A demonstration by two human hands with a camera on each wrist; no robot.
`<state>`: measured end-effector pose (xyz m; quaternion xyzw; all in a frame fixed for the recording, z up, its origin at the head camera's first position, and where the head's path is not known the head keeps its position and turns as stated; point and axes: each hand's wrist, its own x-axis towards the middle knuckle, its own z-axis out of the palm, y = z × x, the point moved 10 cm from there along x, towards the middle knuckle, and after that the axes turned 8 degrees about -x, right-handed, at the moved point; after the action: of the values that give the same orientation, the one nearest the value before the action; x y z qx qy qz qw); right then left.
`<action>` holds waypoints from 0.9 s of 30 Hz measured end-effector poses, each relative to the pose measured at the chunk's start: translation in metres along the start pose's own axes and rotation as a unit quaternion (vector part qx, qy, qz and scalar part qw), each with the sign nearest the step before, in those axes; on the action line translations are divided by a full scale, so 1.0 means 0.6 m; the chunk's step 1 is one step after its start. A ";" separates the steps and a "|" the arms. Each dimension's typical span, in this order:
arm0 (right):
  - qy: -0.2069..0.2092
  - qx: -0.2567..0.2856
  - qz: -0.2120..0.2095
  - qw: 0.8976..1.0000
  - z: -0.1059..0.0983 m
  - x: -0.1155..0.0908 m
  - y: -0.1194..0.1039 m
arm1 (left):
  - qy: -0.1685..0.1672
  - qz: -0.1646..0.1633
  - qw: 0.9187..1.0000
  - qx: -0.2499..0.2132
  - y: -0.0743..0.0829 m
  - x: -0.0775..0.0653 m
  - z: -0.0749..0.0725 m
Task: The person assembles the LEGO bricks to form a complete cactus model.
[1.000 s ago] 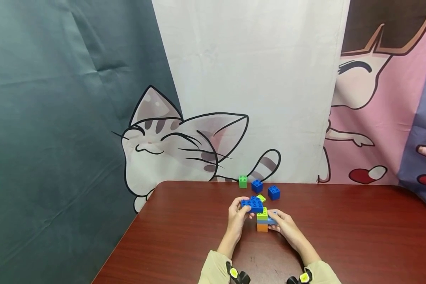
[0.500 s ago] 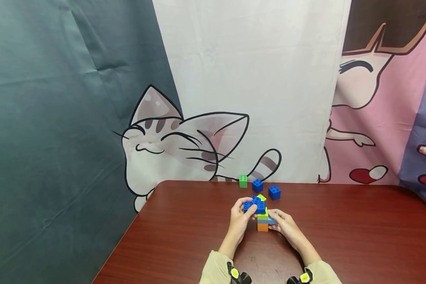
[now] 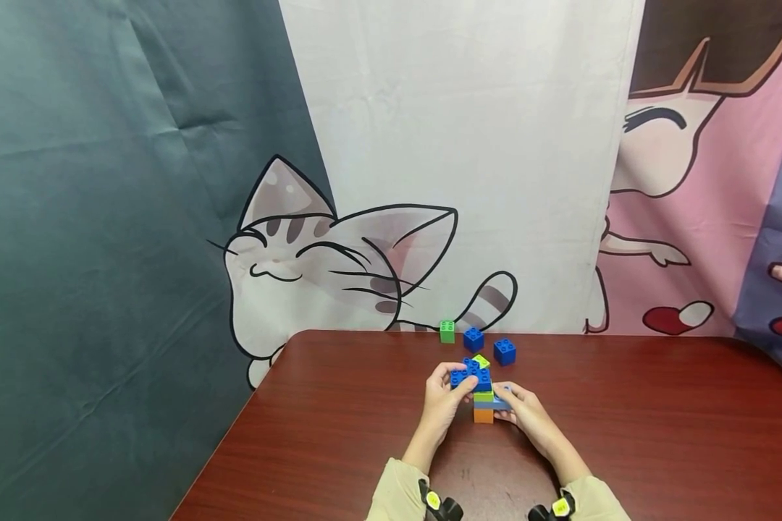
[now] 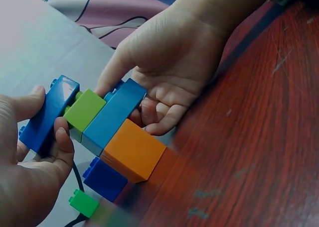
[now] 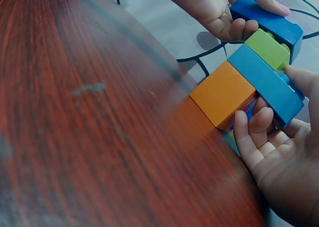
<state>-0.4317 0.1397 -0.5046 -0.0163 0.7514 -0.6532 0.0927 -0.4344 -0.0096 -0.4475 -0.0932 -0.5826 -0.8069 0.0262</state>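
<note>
Dark-blue block (image 4: pixel 51 110) pinched by left grip (image 3: pixel 440 398); light-blue block (image 4: pixel 114 116) pinched by right grip (image 3: pixel 528 412). Judged light, stiff; best held by sides.

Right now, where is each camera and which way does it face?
Head: on the head, facing forward and down at table and backdrop; left hand, right hand, sleeves show.
Left wrist: on that wrist, facing the left hand holding a dark blue brick; right hand beyond.
Right wrist: on that wrist, facing the right hand holding the lighter blue brick; left hand beyond.
Shared: both wrist views show the orange brick and both hands.
</note>
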 end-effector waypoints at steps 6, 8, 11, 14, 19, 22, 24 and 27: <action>-0.004 0.000 -0.003 1.000 0.001 -0.001 -0.004 | -0.007 0.003 1.000 0.029 0.006 0.000 0.003; -0.004 0.000 -0.005 1.000 0.000 -0.002 -0.005 | -0.012 0.004 0.999 0.039 0.009 -0.001 0.005; -0.003 -0.003 -0.008 1.000 0.000 -0.002 -0.006 | -0.020 0.005 0.999 0.048 0.012 -0.001 0.007; 0.002 -0.001 -0.004 1.000 0.000 -0.001 -0.004 | -0.026 0.006 0.998 0.055 0.013 -0.002 0.007; -0.001 -0.006 -0.009 1.000 0.002 -0.002 -0.005 | -0.033 0.011 0.997 0.064 0.016 -0.003 0.007; -0.005 -0.009 -0.014 1.000 0.002 -0.003 -0.007 | -0.040 0.015 0.997 0.070 0.018 -0.002 0.009; -0.002 -0.010 -0.014 1.000 0.000 -0.003 -0.007 | -0.043 0.019 0.996 0.075 0.021 0.000 0.011; -0.004 -0.011 -0.015 1.000 0.001 -0.004 -0.007 | -0.041 0.018 0.996 0.080 0.022 -0.001 0.010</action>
<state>-0.4298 0.1388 -0.5005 -0.0310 0.7580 -0.6458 0.0858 -0.4310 -0.0085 -0.4334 -0.1338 -0.6444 -0.7525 0.0242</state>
